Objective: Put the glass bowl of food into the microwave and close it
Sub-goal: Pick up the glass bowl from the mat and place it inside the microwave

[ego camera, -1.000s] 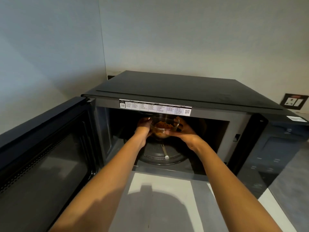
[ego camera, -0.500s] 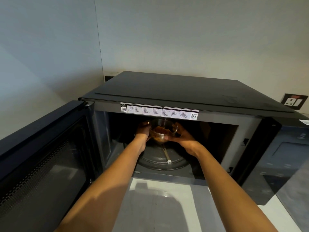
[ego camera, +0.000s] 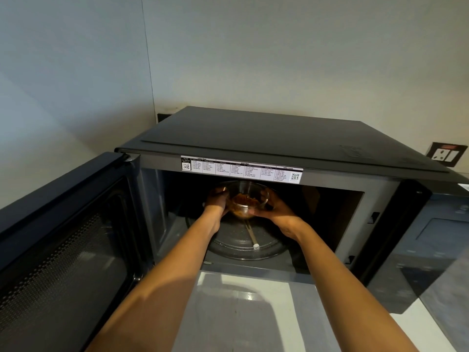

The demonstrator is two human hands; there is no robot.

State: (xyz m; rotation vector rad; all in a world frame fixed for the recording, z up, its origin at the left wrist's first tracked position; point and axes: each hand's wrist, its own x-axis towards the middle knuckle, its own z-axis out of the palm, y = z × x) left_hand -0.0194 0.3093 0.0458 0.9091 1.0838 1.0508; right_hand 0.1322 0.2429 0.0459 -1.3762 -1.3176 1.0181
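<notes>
A small glass bowl [ego camera: 244,201] with brown food in it is inside the cavity of the black microwave [ego camera: 279,143]. Both my hands reach into the cavity. My left hand [ego camera: 216,203] grips the bowl's left side and my right hand [ego camera: 275,212] holds its right side and underside. The bowl is over the back of the round glass turntable [ego camera: 243,247]; whether it touches the turntable I cannot tell. The microwave door [ego camera: 66,250] stands wide open to the left.
The microwave sits in a wall corner on a white counter [ego camera: 243,306]. Its control panel [ego camera: 436,250] is to the right of the cavity. A wall socket [ego camera: 447,154] is at the far right. A white label strip [ego camera: 241,168] runs above the opening.
The bowl and both hands have stayed about where they were inside the cavity. The camera has shifted slightly, so the microwave sits lower in the view.
</notes>
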